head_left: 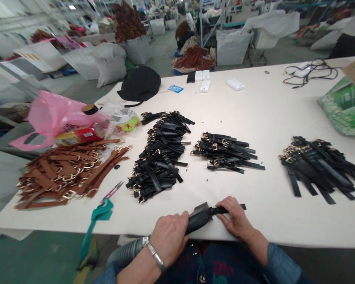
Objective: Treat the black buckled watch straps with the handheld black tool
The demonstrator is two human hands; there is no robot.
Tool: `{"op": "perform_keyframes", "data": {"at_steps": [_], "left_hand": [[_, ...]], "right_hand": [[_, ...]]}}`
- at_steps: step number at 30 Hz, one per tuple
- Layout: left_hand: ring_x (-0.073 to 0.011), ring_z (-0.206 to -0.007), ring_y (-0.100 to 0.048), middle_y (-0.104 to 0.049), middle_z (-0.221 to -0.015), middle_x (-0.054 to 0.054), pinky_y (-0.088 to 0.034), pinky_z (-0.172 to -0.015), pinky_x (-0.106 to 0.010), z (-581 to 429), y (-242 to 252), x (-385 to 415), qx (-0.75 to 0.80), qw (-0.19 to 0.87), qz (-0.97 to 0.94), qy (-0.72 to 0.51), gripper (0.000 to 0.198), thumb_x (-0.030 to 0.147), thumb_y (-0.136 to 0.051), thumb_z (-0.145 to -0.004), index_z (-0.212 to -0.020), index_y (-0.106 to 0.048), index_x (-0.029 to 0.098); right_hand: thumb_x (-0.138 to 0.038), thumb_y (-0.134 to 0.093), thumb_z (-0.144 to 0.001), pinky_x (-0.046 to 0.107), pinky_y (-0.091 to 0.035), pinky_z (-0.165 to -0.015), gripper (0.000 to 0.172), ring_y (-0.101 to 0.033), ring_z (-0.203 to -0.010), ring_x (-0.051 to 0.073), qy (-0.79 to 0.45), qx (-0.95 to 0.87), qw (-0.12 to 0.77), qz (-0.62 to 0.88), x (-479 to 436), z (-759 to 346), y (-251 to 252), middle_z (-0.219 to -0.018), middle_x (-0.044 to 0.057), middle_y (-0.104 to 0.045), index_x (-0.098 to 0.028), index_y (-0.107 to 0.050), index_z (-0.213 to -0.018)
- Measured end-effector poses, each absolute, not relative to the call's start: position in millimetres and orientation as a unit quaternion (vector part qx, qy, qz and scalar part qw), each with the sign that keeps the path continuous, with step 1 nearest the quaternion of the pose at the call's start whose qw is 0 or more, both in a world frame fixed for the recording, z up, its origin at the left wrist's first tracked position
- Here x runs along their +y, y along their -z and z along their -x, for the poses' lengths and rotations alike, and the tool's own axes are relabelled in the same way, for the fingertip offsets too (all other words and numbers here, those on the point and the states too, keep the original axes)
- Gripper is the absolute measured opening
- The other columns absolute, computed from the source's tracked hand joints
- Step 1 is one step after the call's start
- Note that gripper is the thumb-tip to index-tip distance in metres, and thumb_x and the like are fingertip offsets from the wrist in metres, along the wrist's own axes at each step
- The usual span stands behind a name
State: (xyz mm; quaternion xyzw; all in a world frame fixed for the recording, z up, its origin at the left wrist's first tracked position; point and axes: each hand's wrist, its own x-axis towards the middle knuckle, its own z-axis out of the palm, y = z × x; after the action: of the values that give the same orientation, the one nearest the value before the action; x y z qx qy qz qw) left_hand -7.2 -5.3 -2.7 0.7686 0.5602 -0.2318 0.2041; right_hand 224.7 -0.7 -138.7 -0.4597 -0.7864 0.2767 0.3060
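My left hand (170, 238) is wrapped round a black hand-held tool (198, 219) near the table's front edge. A grey corrugated hose (127, 252) runs below my left wrist; whether it joins the tool is hidden by my hand. Between the thumb and fingers of my right hand (235, 217) is a black strap (242, 206), its near end at the tool's tip and its far end sticking out to the right. Ahead of my hands lie a small pile of black buckled straps (227, 152) and a taller heap of black straps (159, 157).
More black straps (319, 165) lie at the right, brown straps (65, 169) at the left. Scissors (114, 191) with a teal cloth (102, 213) rest near the front edge. Behind are a pink bag (53, 114), a black cap (140, 83), white devices (205, 86), a cable (310, 73) and a green box (347, 102).
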Motion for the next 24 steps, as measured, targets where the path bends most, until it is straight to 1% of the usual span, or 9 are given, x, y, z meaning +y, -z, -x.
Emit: {"op": "perform_keyframes", "data": {"at_steps": [4,7,9,12,18,21,24], "left_hand": [[-0.0237,-0.081,-0.06,-0.064,-0.088,-0.006,-0.044,-0.069,-0.035,9.2,6.6,-7.5,0.564,0.203,-0.766,0.231,0.026,0.033,-0.045,-0.075,-0.1,-0.047,0.023],[-0.0233,-0.084,-0.06,-0.064,-0.089,-0.006,-0.043,-0.071,-0.035,15.1,9.1,-8.7,0.565,0.206,-0.763,0.238,0.032,0.035,-0.044,-0.076,-0.105,-0.045,0.022],[-0.023,-0.083,-0.06,-0.064,-0.088,-0.006,-0.043,-0.071,-0.034,16.0,9.0,-7.4,0.566,0.203,-0.76,0.246,0.031,0.035,-0.043,-0.076,-0.104,-0.046,0.022],[-0.0238,-0.081,-0.06,-0.064,-0.085,-0.006,-0.044,-0.069,-0.035,14.3,7.9,-4.7,0.566,0.197,-0.76,0.251,0.027,0.035,-0.042,-0.076,-0.098,-0.048,0.022],[-0.0238,-0.084,-0.06,-0.064,-0.086,-0.006,-0.043,-0.071,-0.034,15.2,9.7,-7.4,0.578,0.202,-0.75,0.25,0.032,0.038,-0.044,-0.076,-0.103,-0.047,0.022],[-0.024,-0.083,-0.06,-0.065,-0.087,-0.006,-0.043,-0.07,-0.035,17.3,9.9,-8.4,0.577,0.207,-0.752,0.244,0.03,0.037,-0.043,-0.076,-0.102,-0.047,0.022],[-0.0237,-0.082,-0.06,-0.065,-0.087,-0.006,-0.044,-0.07,-0.035,18.1,9.7,-7.9,0.578,0.213,-0.751,0.238,0.028,0.035,-0.042,-0.076,-0.101,-0.047,0.023]], "right_hand": [[-0.019,-0.056,-0.075,0.038,-0.04,-0.071,0.018,-0.049,-0.079,0.021,-0.28,-0.785,0.31,0.458,-0.8,-225.1,140.0,-0.081,0.006,-0.056,-0.019,-0.052,-0.093],[-0.018,-0.056,-0.075,0.04,-0.04,-0.074,0.023,-0.05,-0.081,0.022,-0.282,-0.789,0.309,0.45,-0.4,-226.2,139.1,-0.085,0.007,-0.057,-0.02,-0.052,-0.098],[-0.017,-0.055,-0.076,0.041,-0.04,-0.076,0.027,-0.05,-0.084,0.022,-0.284,-0.797,0.304,0.438,0.6,-227.4,136.9,-0.089,0.007,-0.058,-0.02,-0.052,-0.103],[-0.016,-0.052,-0.078,0.041,-0.041,-0.078,0.027,-0.049,-0.086,0.021,-0.293,-0.808,0.29,0.422,2.9,-229.1,131.4,-0.091,0.007,-0.057,-0.02,-0.052,-0.105],[-0.014,-0.051,-0.076,0.039,-0.044,-0.079,0.025,-0.049,-0.09,0.022,-0.312,-0.805,0.263,0.431,4.5,-229.4,121.0,-0.096,0.009,-0.052,-0.02,-0.054,-0.1],[-0.013,-0.052,-0.074,0.039,-0.044,-0.082,0.024,-0.049,-0.094,0.022,-0.323,-0.797,0.263,0.438,4.2,-233.4,121.4,-0.1,0.009,-0.05,-0.02,-0.054,-0.097],[-0.013,-0.05,-0.076,0.039,-0.043,-0.085,0.023,-0.048,-0.099,0.022,-0.334,-0.801,0.259,0.425,4.9,-241.6,125.1,-0.104,0.01,-0.049,-0.019,-0.052,-0.098]]}}
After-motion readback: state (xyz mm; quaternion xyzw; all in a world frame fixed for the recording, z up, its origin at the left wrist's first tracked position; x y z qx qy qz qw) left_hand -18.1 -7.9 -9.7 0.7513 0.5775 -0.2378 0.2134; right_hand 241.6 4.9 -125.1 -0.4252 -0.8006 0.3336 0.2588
